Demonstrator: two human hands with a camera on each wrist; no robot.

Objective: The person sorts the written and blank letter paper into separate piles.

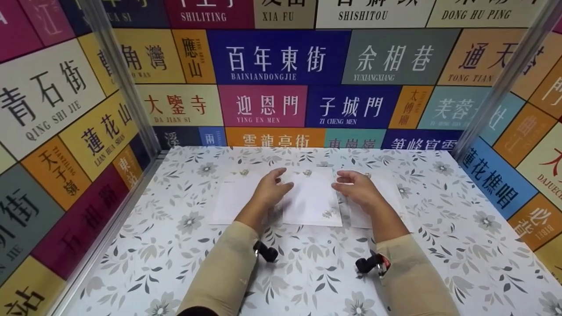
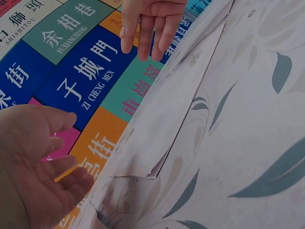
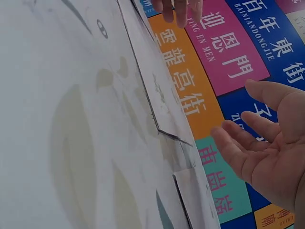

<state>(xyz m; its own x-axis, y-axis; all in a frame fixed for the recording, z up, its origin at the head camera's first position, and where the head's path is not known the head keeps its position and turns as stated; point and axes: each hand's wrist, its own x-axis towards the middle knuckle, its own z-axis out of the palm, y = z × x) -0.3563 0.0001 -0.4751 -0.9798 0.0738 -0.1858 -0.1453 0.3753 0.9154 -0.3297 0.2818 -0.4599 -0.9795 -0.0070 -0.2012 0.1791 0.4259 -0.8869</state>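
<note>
Three white paper sheets with small floral prints lie side by side on the table. The middle sheet (image 1: 311,197) sits between my two hands. My left hand (image 1: 271,188) hovers at its left edge, over the gap beside the left sheet (image 1: 232,202); its fingers are loosely bent and hold nothing. Across from it, my right hand (image 1: 360,188) is above the right sheet (image 1: 360,219) and partly hides it. In the left wrist view the palm of the left hand (image 2: 43,167) faces inward, and the middle sheet (image 2: 157,119) has a slightly raised, layered corner. The right wrist view shows the right hand (image 3: 271,148) relaxed, touching nothing.
A white cloth with grey leaves and flowers covers the table (image 1: 189,259). Panels with colourful street-name signs (image 1: 281,57) stand behind and on both sides. Clear upright posts (image 1: 127,79) mark the corners. A small black camera sits on each wrist (image 1: 265,251).
</note>
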